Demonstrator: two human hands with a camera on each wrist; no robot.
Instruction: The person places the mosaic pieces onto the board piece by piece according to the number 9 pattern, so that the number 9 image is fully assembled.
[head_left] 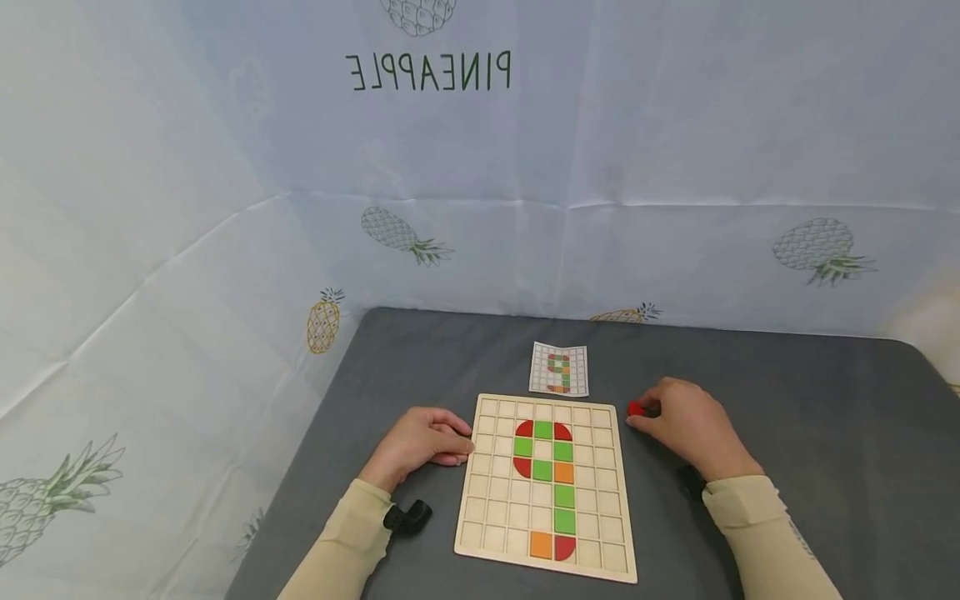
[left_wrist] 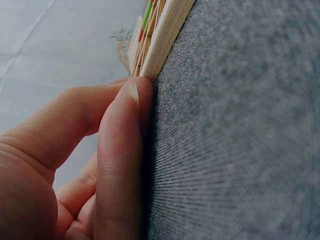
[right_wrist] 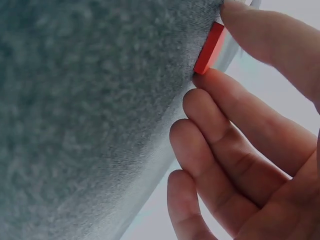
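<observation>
A square wooden grid board [head_left: 498, 492] lies on the table, with green squares, orange squares and red quarter-round pieces forming a 9-like figure. At the board's left edge, my left hand [head_left: 426, 442] holds the rim between thumb and index finger; the left wrist view shows the thumb [left_wrist: 120, 150] against the board's side [left_wrist: 162, 40]. To the right of the board, my right hand [head_left: 693, 421] pinches a small red piece [head_left: 636, 408] between thumb and index finger, low at the tabletop. In the right wrist view the red block [right_wrist: 210, 48] stands tilted; its full outline is hidden.
Just behind the board lies a pattern card [head_left: 540, 375] printed with a similar coloured figure. A dark grey cloth [head_left: 442, 350] covers the table. White curtains with pineapple prints [head_left: 660, 167] hang behind and to the left.
</observation>
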